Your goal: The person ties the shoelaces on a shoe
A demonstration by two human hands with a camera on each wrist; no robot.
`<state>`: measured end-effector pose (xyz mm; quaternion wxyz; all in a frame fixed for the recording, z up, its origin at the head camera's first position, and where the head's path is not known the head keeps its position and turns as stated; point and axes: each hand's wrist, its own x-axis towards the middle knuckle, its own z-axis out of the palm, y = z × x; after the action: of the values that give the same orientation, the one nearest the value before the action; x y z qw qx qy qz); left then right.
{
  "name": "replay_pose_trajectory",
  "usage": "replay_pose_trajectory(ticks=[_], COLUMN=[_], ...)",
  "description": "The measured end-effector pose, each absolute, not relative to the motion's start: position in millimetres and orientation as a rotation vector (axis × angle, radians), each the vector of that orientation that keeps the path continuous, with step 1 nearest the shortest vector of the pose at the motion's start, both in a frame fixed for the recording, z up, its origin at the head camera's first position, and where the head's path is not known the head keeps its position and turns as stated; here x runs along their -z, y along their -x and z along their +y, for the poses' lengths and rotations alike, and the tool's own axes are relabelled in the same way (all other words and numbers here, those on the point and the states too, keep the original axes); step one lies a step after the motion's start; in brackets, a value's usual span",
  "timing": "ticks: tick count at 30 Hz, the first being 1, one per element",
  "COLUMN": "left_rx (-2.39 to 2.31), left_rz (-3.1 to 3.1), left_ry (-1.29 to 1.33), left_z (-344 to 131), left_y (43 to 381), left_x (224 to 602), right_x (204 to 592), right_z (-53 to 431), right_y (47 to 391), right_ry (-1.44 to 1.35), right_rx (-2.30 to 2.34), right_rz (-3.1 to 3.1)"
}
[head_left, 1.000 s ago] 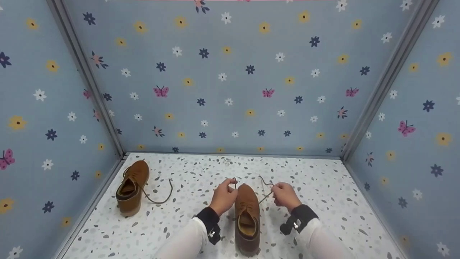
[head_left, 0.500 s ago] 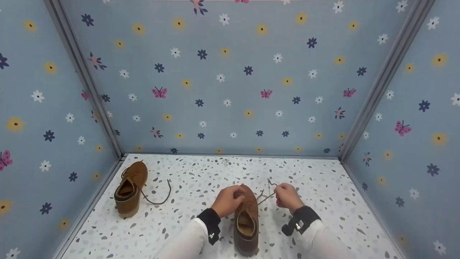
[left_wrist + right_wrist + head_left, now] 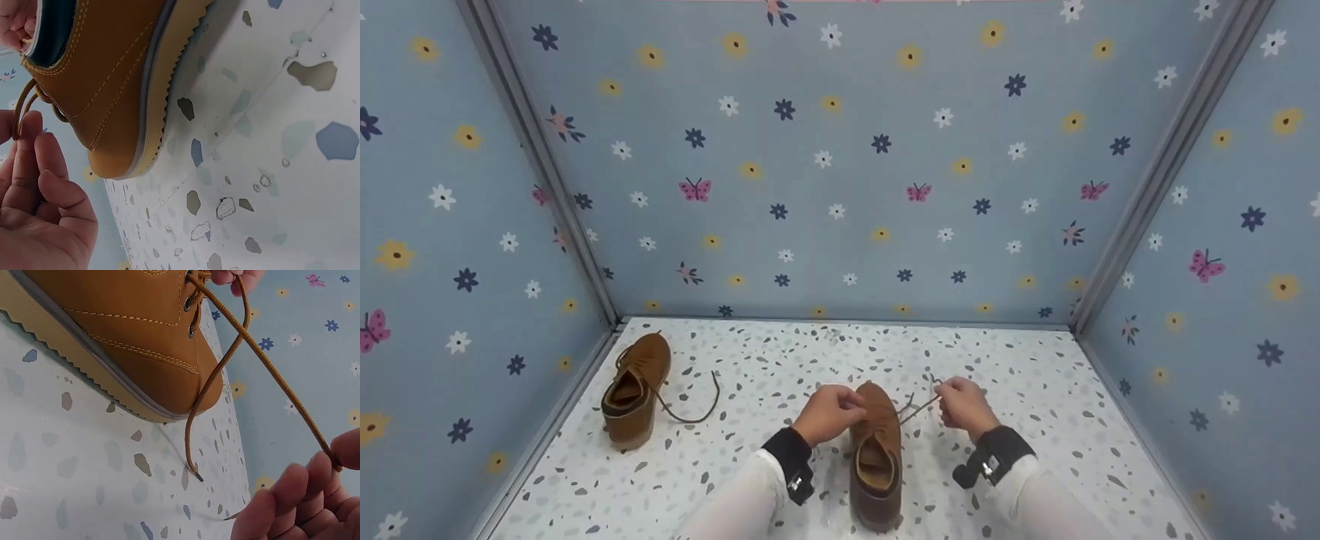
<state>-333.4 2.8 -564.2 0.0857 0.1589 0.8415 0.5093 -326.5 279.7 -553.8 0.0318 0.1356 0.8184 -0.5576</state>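
Note:
A brown lace-up shoe [image 3: 877, 506] stands upright between my hands, toe pointing away. My left hand [image 3: 829, 414] pinches a brown shoelace [image 3: 23, 109] between thumb and finger, over the left side of the toe. To the shoe's right, my right hand [image 3: 966, 409] pinches the other lace [image 3: 275, 374], drawn straight out from the eyelets. In the right wrist view, the left hand's lace crosses that one, and its dark tip [image 3: 198, 477] hangs free beside the toe. The right fingers [image 3: 289, 486] are curled, and a short lace end [image 3: 233, 516] shows beyond them.
A second brown shoe [image 3: 636, 390] stands at the left, its loose lace [image 3: 712, 409] lying on the speckled white surface [image 3: 780, 349]. Blue flowered panels [image 3: 840, 172] with grey corner posts [image 3: 544, 157] enclose the surface at the back and sides.
The left hand has moved from beside the toe to over it, and its lace end now lies on the shoe's right. The right hand has drawn its lace slightly farther right.

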Motion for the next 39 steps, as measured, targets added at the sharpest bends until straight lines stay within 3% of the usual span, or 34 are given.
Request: replay_pose_trajectory(ticks=[39], left_rx=[-1.568], left_rz=[2.413], left_ry=[-0.539], left_z=[16.9], left_y=[333.2], left_x=[557.7], right_x=[516.5], right_z=[273.6], right_y=[327.3], right_ry=[-0.056], right_rx=[1.914], right_rz=[2.436])
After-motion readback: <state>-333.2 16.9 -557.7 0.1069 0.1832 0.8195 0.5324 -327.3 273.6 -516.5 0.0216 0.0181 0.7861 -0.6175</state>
